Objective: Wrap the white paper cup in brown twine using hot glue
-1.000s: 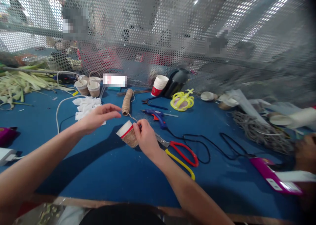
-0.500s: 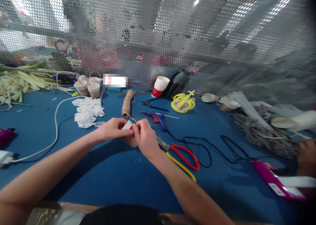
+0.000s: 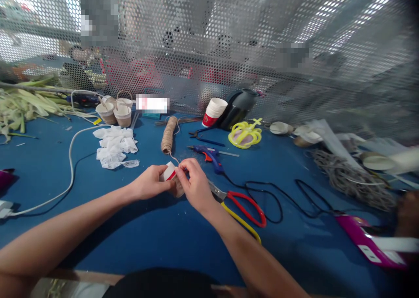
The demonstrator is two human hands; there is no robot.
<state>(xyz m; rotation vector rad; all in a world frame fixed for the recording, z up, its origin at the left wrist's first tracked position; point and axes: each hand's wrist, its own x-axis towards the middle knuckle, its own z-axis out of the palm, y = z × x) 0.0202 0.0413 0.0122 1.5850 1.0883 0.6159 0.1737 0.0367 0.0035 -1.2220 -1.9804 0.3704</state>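
A small paper cup (image 3: 169, 172), white with a red band and partly wrapped in brown twine, is between my hands just above the blue table. My left hand (image 3: 152, 182) is closed around the cup's left side. On the right, my right hand (image 3: 194, 182) pinches the twine at the cup's edge, fingertips pressed together. A strand runs from there up to the twine spool (image 3: 169, 136) lying behind the cup. Scissors with red and yellow handles (image 3: 245, 206) lie beside my right wrist, their blades partly hidden.
Behind my hands lie a blue glue gun (image 3: 209, 156), pliers (image 3: 207, 138), stacked cups (image 3: 215, 111) and a yellow woven piece (image 3: 245, 134). White lace (image 3: 116, 147) and twine-wrapped cups (image 3: 122, 114) are left. A power strip (image 3: 368, 241) and another person's hand (image 3: 407, 213) are right.
The cup has tilted and more of its red band shows. My left hand has shifted slightly down and left, while my right hand keeps its pinch near the rim. The view has shifted slightly.
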